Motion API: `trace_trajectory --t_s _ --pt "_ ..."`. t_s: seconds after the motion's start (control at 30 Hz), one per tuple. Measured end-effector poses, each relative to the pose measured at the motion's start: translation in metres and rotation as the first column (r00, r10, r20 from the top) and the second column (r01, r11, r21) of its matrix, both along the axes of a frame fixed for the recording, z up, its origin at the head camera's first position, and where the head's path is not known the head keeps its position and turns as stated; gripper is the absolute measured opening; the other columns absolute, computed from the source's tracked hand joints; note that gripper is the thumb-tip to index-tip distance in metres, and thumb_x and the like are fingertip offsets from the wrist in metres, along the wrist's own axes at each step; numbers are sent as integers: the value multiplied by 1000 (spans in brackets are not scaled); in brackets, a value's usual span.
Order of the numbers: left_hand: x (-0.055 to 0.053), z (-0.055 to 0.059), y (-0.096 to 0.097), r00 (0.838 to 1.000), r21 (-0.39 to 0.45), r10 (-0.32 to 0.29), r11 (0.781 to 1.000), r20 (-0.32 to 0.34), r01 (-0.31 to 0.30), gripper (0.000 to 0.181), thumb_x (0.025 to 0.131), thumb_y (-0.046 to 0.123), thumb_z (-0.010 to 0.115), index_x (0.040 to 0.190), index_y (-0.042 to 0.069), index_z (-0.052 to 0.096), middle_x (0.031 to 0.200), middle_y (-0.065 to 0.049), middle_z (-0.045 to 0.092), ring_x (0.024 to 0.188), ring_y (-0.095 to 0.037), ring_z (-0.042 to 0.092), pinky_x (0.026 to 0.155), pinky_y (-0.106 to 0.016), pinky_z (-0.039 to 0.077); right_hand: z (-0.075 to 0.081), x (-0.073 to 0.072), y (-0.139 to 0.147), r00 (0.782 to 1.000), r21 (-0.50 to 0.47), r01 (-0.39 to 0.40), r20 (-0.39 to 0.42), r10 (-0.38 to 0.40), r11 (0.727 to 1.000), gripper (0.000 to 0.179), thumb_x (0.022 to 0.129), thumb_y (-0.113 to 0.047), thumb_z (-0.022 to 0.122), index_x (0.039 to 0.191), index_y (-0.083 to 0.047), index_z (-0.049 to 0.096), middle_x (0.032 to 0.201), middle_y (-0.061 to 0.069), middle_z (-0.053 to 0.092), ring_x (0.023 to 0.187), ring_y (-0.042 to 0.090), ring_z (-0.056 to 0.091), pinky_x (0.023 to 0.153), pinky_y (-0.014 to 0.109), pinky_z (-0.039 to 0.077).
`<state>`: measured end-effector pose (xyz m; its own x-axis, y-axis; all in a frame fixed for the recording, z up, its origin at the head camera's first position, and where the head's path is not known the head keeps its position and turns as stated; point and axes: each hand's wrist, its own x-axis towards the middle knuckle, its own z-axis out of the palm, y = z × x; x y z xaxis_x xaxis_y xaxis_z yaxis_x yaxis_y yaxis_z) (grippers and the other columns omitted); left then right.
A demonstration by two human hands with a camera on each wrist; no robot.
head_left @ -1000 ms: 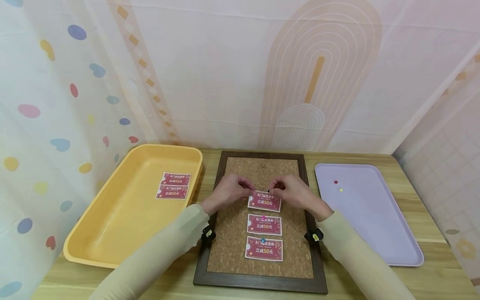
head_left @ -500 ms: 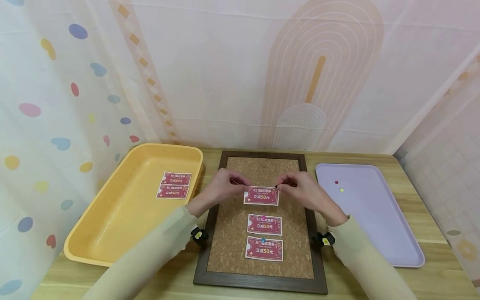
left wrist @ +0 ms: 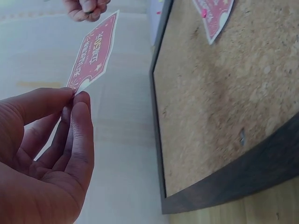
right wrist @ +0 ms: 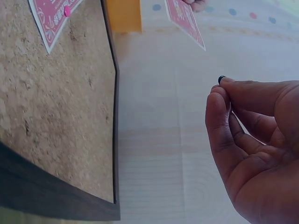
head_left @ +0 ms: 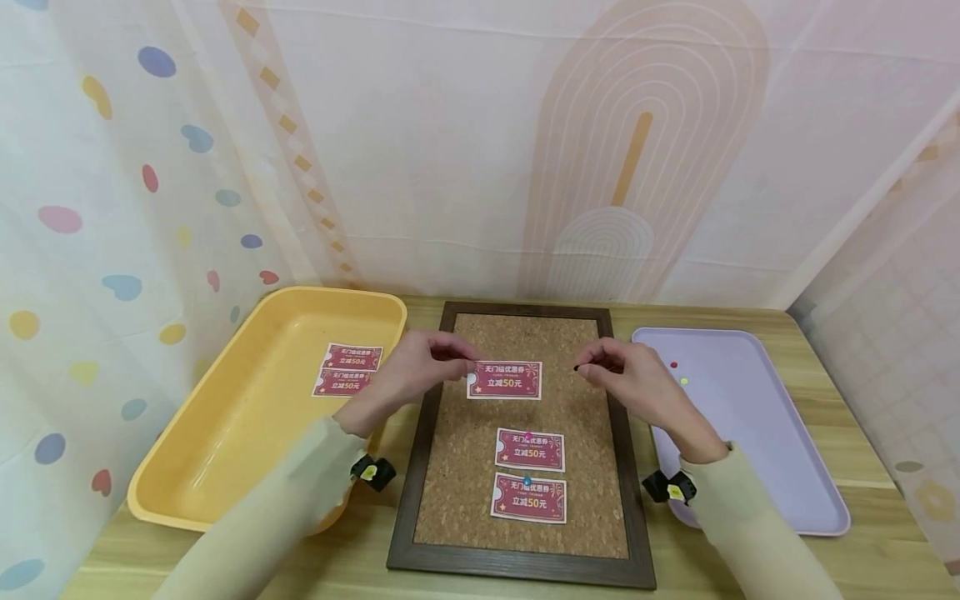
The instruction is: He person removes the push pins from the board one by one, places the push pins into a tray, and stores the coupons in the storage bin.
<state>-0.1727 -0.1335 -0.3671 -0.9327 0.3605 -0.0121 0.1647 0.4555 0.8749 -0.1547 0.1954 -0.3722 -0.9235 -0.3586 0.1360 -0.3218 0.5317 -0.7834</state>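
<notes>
From the head, we see a yellow tub at left, partly covered by the left sleeve, a lilac tray at right and, between, a framed corkboard with two pinned coupons on its near half. Over the far half is the held coupon, red with white edging; the left hand pinches its left end. From the left wrist, we see it slanting, clear of the corkboard. From the right wrist, we see the right hand gripping a small black piece between thumb and finger.
</notes>
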Motion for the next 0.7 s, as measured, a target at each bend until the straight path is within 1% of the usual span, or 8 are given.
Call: trace_trajectory --t_s 0.13,0.23,0.3,0.43,0.57,0.7 --pt "2 6 -9 1000 1 22 1000 0 -22 13 95 14 75 106 13 81 108 -3 75 93 -20 66 84 -42 56 3 3 7 999 -6 35 -8 -36 999 6 101 -12 68 102 -8 72 85 5 68 72 14 55 63 25 45" --pt "3 10 -16 999 -7 48 999 3 -48 14 95 16 76 107 14 81 109 -2 76 94 -21 65 83 -39 55 5 6 14 998 -4 62 8 -62 998 8 101 -14 67 104 -8 72 87 6 68 75 15 56 65 25 45" --pt "3 12 -21 998 -8 64 998 -3 -64 15 95 17 76 108 13 81 107 -3 76 92 -22 64 82 -38 54 7 8 18 997 -2 75 12 -75 997 10 101 -15 67 105 -7 72 89 6 69 77 15 57 66 26 46" --pt "4 15 -32 996 6 92 996 -12 -92 17 94 19 77 107 8 80 102 -5 75 88 -21 62 77 -32 52 9 10 29 995 2 98 3 -98 995 12 101 -16 68 107 -7 73 91 6 70 80 12 62 70 25 49" --pt "6 17 -44 993 38 115 993 0 -115 20 94 19 78 108 5 79 100 -5 74 85 -19 61 73 -27 52 7 12 40 993 4 120 -20 -120 993 11 101 -15 67 106 -6 72 90 6 70 79 10 62 71 24 50" --pt "7 18 -59 989 43 148 988 19 -149 22 94 20 78 110 5 78 102 -6 74 86 -19 64 74 -26 53 5 13 50 991 14 133 -37 -132 991 12 102 -14 66 106 -4 72 89 5 69 78 10 62 69 24 49"
